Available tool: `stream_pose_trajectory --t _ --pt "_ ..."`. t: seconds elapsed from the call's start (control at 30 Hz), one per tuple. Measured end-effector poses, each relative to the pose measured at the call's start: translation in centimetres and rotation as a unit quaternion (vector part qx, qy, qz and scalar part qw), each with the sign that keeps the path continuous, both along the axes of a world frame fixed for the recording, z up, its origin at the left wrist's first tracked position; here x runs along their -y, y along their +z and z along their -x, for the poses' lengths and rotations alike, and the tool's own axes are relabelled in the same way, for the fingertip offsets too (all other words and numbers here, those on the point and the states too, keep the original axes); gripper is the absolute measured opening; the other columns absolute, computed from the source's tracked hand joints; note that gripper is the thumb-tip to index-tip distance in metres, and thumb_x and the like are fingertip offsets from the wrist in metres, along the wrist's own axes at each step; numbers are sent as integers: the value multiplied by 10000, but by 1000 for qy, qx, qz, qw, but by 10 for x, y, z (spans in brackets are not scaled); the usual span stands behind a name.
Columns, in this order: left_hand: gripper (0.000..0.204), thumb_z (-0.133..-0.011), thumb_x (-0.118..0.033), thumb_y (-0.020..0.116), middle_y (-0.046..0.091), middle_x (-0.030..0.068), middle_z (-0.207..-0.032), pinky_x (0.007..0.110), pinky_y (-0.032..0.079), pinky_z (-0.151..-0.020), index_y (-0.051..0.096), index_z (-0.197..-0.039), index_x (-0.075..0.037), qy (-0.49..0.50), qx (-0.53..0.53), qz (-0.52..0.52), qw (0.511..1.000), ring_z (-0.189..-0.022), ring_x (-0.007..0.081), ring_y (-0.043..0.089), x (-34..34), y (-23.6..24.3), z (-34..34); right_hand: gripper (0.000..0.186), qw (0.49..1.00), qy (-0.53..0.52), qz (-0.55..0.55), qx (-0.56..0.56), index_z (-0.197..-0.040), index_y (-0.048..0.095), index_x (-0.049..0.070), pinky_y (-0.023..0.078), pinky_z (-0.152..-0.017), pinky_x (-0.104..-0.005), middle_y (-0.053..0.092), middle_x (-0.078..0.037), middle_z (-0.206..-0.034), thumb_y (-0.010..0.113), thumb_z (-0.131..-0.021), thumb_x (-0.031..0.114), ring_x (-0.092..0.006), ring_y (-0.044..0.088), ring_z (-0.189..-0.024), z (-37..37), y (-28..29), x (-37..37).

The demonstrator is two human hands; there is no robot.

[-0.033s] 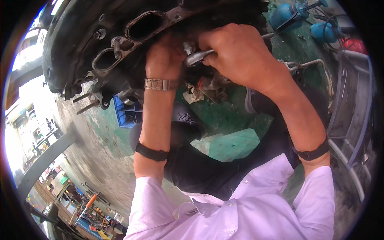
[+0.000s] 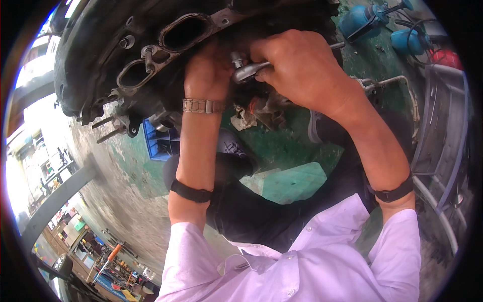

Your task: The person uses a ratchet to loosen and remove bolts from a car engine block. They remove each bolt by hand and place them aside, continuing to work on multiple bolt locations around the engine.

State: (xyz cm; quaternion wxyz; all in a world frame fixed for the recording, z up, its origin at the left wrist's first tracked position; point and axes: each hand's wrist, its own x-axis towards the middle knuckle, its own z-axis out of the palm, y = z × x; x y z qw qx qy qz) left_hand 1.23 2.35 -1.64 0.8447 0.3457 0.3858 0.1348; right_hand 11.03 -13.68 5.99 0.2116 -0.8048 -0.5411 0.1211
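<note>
My right hand (image 2: 308,70) is closed around the handle of a metal ratchet wrench (image 2: 245,74). A short socket (image 2: 237,59) sits on the ratchet's head, pointing away from me. Just left of it, my left hand (image 2: 205,78) reaches in beside the dark, greasy engine (image 2: 95,60); its fingers are lost in shadow and blur, so I cannot see what they touch. Oval ports with pale gasket faces and a protruding stud (image 2: 148,59) show on the engine left of that hand.
Below my hands lie a crumpled rag (image 2: 244,120) and dirty parts on the green floor. A blue tray (image 2: 156,141) stands left of my left forearm. Blue pump-like tools (image 2: 359,22) are at far right, above a grey metal frame (image 2: 440,136). Shelves with tools fill the lower left.
</note>
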Motion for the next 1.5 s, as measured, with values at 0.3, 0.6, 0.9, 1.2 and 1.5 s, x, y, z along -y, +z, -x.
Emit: stream_pose_trajectory --t 0.3,0.6,0.9,1.2,1.5 --pt "264 -994 -177 420 641 160 -1085 401 478 -910 561 -1137 -6 19 -11 -46 999 -1008 289 602 -1 -10 5 110 999 -16 -50 3 -793 679 82 514 -674 -448 670 -142 -742 682 -733 174 -337 661 -776 -1 -6 -6" --pt "236 -984 -154 440 639 97 -1120 384 467 -897 572 -1157 -62 30 20 -4 999 -1020 245 598 -3 -17 4 145 999 -11 -34 34 -832 671 93 509 -649 -436 671 -112 -765 721 -722 173 -330 657 -760 1 -5 -11" --pt "234 -976 -144 432 649 81 -1050 357 485 -835 584 -1144 -87 5 59 12 998 -959 224 603 3 -5 5 162 998 -2 -18 58 -856 673 99 501 -634 -432 670 -89 -779 730 -718 162 -327 651 -756 0 -2 -12" --pt "183 -965 -155 455 650 57 -988 329 498 -773 609 -1033 -83 41 64 36 996 -916 194 604 2 -13 3 81 996 11 -63 67 -731 659 71 523 -631 -431 652 -150 -687 661 -698 145 -334 664 -705 1 -1 -14" --pt "191 -950 -162 506 658 76 -1073 361 497 -839 614 -1086 -81 -16 73 32 997 -961 208 608 -1 -9 9 73 995 14 -57 78 -731 656 65 522 -620 -435 653 -156 -690 642 -688 123 -335 662 -694 -1 -2 -15"
